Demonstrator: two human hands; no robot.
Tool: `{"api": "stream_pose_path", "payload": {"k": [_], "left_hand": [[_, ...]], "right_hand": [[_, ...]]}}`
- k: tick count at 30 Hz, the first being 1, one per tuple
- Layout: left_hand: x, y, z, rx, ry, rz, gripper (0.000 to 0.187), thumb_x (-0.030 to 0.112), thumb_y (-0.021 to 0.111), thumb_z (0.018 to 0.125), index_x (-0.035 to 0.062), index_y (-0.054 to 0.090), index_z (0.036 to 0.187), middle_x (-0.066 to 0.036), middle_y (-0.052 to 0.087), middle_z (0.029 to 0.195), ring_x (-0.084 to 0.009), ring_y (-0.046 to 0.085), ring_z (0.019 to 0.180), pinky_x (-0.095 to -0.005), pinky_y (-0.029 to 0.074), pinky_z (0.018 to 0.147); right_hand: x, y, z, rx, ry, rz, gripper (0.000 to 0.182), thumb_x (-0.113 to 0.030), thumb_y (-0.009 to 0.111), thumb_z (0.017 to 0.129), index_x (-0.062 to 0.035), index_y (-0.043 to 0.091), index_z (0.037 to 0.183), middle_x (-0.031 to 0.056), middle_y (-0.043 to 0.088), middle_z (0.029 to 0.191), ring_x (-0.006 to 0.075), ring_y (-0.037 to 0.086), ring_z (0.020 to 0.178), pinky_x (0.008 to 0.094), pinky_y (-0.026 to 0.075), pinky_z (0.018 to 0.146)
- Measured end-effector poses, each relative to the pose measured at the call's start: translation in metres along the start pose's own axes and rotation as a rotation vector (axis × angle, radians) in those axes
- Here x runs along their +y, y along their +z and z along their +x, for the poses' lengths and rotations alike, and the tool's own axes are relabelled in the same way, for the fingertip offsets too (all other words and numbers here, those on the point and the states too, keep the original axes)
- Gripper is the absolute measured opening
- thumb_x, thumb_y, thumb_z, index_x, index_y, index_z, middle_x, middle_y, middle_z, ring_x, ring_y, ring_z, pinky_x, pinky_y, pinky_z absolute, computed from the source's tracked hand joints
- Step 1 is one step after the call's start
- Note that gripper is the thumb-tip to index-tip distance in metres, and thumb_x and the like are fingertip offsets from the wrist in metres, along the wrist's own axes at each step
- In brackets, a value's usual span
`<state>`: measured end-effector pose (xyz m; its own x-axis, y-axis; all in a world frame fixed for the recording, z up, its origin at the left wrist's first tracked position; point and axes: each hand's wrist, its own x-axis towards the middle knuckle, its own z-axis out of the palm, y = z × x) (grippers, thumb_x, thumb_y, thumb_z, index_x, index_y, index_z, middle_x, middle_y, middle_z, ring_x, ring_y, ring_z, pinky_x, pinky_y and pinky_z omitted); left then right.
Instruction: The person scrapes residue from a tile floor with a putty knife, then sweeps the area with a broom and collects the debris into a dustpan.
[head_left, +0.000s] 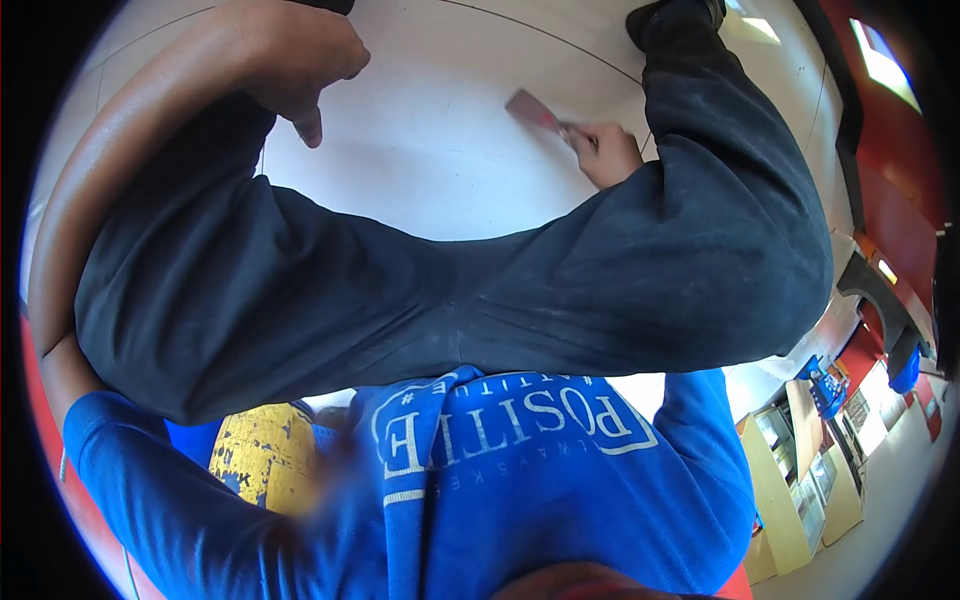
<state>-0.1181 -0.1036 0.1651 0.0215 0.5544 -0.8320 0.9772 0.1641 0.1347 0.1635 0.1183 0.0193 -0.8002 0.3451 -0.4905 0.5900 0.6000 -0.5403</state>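
Observation:
My right hand [605, 153] comes out from beside my right thigh, its fingers wrapped round the handle of a flat scraper [528, 107]. The scraper's broad blade points up and to the left, close over the pale floor [430, 130]. On the other side, my left arm bends round my left knee, and my left hand [300, 62] hangs beside it. One digit of the left hand points down, apart from the others, and nothing shows in its grasp.
My legs in dark trousers [450, 280] frame the floor, with a dark shoe [660, 22] at the upper right. A worn yellow object [258, 458] sits behind my left side. Rightward are a red wall [893, 145], a dark curved panel [880, 300] and pale cabinets [785, 495].

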Motion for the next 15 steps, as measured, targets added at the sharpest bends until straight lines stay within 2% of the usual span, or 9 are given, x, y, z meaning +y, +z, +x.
{"api": "stream_pose_path", "payload": {"k": [2, 5, 6, 9, 11, 12, 15], "left_hand": [[-0.001, 0.001, 0.002, 0.018, -0.001, -0.044, 0.065, 0.023, 0.086, 0.067, -0.0041, 0.057, 0.118, -0.018, 0.063, 0.111, -0.0334, 0.057, 0.112, -0.0392, 0.046, 0.097], [0.007, -0.005, 0.006, -0.045, -0.018, 0.015, 0.065, 0.025, 0.086, 0.067, -0.004, 0.057, 0.118, -0.018, 0.063, 0.11, -0.0336, 0.058, 0.111, -0.039, 0.047, 0.096], [0.006, -0.009, 0.007, -0.039, -0.029, 0.022, 0.065, 0.025, 0.086, 0.067, -0.004, 0.057, 0.118, -0.018, 0.063, 0.11, -0.0336, 0.058, 0.111, -0.039, 0.047, 0.096], [0.003, -0.011, 0.003, -0.02, 0.01, 0.024, 0.066, 0.026, 0.085, 0.067, -0.0035, 0.057, 0.119, -0.018, 0.063, 0.111, -0.0333, 0.058, 0.111, -0.0392, 0.047, 0.095], [0.005, -0.014, 0.001, 0.002, -0.027, -0.049, 0.066, 0.025, 0.086, 0.066, -0.0042, 0.058, 0.118, -0.018, 0.064, 0.111, -0.032, 0.06, 0.109, -0.0368, 0.048, 0.093], [0.008, -0.042, -0.005, -0.254, 0.13, 0.122, 0.05, 0.039, 0.066, 0.088, -0.0052, 0.06, 0.111, -0.021, 0.065, 0.107, -0.0362, 0.061, 0.104, -0.044, 0.049, 0.089], [0.015, -0.043, 0.002, -0.243, 0.159, 0.168, 0.06, 0.043, 0.068, 0.085, -0.0095, 0.058, 0.111, -0.023, 0.064, 0.106, -0.0372, 0.06, 0.105, -0.0444, 0.048, 0.091]], "right_hand": [[-0.002, 0.001, -0.011, 0.022, -0.036, 0.078, 0.028, -0.024, 0.058, 0.091, -0.0062, 0.07, 0.109, 0.0187, 0.07, 0.081, 0.0221, 0.065, 0.067, 0.0335, 0.049, 0.068], [-0.035, 0.008, 0.02, 0.011, -0.084, -0.009, 0.027, -0.023, 0.058, 0.091, -0.0068, 0.07, 0.109, 0.0197, 0.069, 0.084, 0.0246, 0.067, 0.071, 0.0342, 0.05, 0.07], [-0.043, 0.007, 0.027, -0.068, 0.012, -0.011, 0.027, -0.022, 0.059, 0.091, -0.0051, 0.069, 0.11, 0.0202, 0.069, 0.086, 0.0256, 0.069, 0.075, 0.0341, 0.05, 0.071], [-0.014, -0.008, 0.003, -0.149, -0.003, -0.083, 0.028, -0.022, 0.058, 0.092, -0.0023, 0.069, 0.109, 0.021, 0.07, 0.086, 0.0254, 0.07, 0.077, 0.0343, 0.05, 0.071], [0.001, -0.006, 0.006, -0.023, -0.377, 0.207, 0.03, -0.024, 0.059, 0.092, -0.0005, 0.069, 0.108, 0.019, 0.07, 0.084, 0.0239, 0.07, 0.078, 0.0343, 0.05, 0.072], [-0.002, -0.005, 0.018, -0.014, -0.3, 0.16, 0.03, -0.024, 0.06, 0.092, -0.0007, 0.069, 0.108, 0.0177, 0.071, 0.084, 0.0232, 0.069, 0.078, 0.0339, 0.05, 0.072], [-0.001, 0.001, 0.027, 0.04, -0.002, 0.041, 0.03, -0.025, 0.061, 0.091, -0.0012, 0.069, 0.107, 0.0137, 0.071, 0.081, 0.021, 0.069, 0.078, 0.0326, 0.05, 0.072]]}}
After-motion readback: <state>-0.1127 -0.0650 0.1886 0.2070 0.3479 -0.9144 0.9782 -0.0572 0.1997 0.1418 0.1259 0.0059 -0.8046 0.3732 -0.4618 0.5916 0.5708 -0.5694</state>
